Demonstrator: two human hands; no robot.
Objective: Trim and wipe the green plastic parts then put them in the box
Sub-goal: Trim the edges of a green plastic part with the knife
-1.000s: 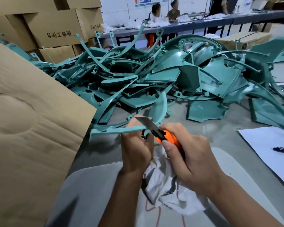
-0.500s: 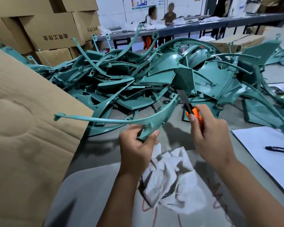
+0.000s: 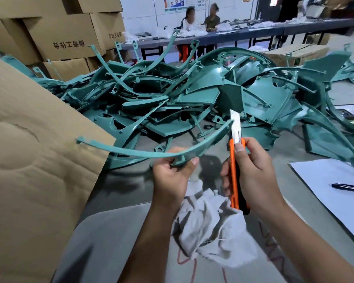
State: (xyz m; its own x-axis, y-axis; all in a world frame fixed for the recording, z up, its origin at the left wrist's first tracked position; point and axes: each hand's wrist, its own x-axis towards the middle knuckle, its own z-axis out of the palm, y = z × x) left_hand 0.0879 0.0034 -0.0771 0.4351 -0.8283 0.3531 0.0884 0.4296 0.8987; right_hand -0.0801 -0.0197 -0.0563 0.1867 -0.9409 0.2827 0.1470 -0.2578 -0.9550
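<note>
Head view: left hand (image 3: pixel 173 172) grips the curved part (image 3: pixel 155 153); right hand (image 3: pixel 251 172) holds the knife (image 3: pixel 234 160), blade at the part's far tip. Trimming underway; rag (image 3: pixel 213 221) below fingers, pile (image 3: pixel 192 99) beyond, wiping and boxing remain.

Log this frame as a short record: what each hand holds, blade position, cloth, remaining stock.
left hand: grips curved green strip
right hand: grips orange utility knife
blade: extended, at the strip's right end
white cloth: below the hands, bunched
green parts pile: on table behind
cardboard flap: at left
</note>
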